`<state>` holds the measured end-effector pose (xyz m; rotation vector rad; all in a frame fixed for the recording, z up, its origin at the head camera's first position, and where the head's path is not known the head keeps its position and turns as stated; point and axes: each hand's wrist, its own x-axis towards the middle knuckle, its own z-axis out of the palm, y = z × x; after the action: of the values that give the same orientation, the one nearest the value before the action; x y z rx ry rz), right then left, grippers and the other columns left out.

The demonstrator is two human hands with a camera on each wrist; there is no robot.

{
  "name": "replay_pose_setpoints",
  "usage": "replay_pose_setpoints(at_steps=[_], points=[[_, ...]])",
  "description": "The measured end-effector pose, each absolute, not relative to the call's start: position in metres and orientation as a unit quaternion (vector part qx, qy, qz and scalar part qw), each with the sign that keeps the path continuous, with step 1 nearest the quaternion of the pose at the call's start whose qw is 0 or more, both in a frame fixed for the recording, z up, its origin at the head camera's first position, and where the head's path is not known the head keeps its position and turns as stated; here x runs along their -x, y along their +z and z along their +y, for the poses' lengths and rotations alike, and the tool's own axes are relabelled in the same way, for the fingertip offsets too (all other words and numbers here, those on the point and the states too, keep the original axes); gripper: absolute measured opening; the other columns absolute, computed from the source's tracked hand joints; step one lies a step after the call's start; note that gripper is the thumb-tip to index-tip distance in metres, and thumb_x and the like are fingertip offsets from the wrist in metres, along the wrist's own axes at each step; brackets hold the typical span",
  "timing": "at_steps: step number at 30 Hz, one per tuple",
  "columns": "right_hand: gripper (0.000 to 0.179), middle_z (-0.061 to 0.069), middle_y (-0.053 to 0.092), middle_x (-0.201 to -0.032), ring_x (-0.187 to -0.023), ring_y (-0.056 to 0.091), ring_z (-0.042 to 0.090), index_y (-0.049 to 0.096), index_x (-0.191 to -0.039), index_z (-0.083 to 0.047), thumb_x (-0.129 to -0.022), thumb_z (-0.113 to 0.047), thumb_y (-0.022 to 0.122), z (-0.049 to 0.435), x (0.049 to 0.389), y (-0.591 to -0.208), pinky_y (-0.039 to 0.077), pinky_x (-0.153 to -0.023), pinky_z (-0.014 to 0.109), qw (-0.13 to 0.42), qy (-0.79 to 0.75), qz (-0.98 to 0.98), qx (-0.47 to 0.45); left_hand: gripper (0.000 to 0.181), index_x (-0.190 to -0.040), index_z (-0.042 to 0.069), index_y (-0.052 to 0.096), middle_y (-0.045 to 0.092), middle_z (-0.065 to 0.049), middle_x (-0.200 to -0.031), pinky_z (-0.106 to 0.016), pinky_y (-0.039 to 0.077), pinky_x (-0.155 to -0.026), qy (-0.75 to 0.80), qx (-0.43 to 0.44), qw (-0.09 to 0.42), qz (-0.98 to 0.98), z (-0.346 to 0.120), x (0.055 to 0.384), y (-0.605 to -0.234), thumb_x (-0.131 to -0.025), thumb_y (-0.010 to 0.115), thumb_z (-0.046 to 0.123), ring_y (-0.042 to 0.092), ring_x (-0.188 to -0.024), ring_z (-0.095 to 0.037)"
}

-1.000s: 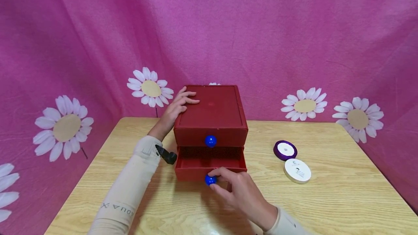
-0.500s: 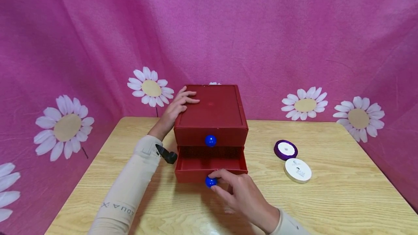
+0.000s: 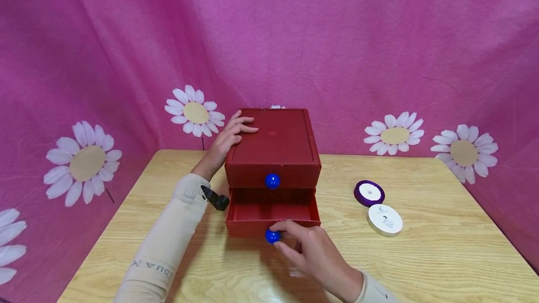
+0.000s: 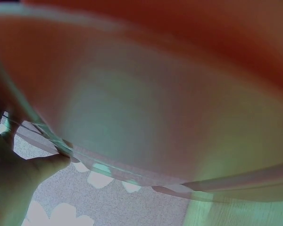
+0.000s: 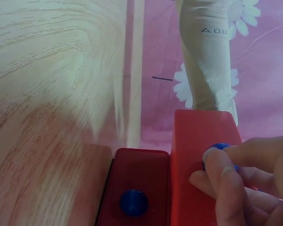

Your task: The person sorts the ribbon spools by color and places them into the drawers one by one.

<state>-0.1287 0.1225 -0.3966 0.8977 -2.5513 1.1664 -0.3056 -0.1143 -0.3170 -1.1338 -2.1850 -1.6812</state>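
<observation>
Wooden table (image 3: 433,228) bears the red cabinet (image 3: 275,141); its lower drawer (image 3: 248,230) stands slightly further out than a second ago, so the pull appears effective. Left hand (image 3: 222,146), fingers extended, rests on the cabinet's left top edge; right hand (image 3: 322,256) pinches the lower blue knob (image 3: 272,236).

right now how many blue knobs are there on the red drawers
2. The upper knob is on the closed top drawer; the lower knob is on the open bottom drawer, pinched by the right hand. Any at the back would be hidden.
</observation>
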Motion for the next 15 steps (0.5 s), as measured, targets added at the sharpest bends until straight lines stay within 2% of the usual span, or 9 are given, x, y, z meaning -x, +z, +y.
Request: replay_pose_setpoints(at_steps=[8,15], points=[[0.021,-0.015,0.067,-0.083,-0.051,0.048,-0.003,0.065,-0.106,-0.027,-0.088,-0.019,0.071,0.122,0.1297,-0.3972,0.044,-0.048,0.018,0.09,0.396,-0.863,-0.3,0.041,-0.12,-0.014,0.058,0.037,-0.027,-0.144,-0.049,-0.002,-0.116,-0.563,0.382,0.084,-0.728,-0.1148,0.3062,-0.3186,-0.089,0.034,-0.004,0.0,-0.147,-0.035],[0.026,-0.016,0.066,-0.092,-0.059,0.05,0.0,0.067,-0.111,-0.029,-0.088,-0.019,0.071,0.1205,0.133,-0.3955,0.047,-0.056,0.02,0.076,0.394,-0.866,-0.298,0.041,-0.119,-0.015,0.057,0.036,-0.028,-0.144,-0.049,-0.002,-0.116,-0.562,0.386,0.086,-0.727,-0.1139,0.3072,-0.3184,-0.088,0.034,-0.003,0.0,-0.146,-0.036]])
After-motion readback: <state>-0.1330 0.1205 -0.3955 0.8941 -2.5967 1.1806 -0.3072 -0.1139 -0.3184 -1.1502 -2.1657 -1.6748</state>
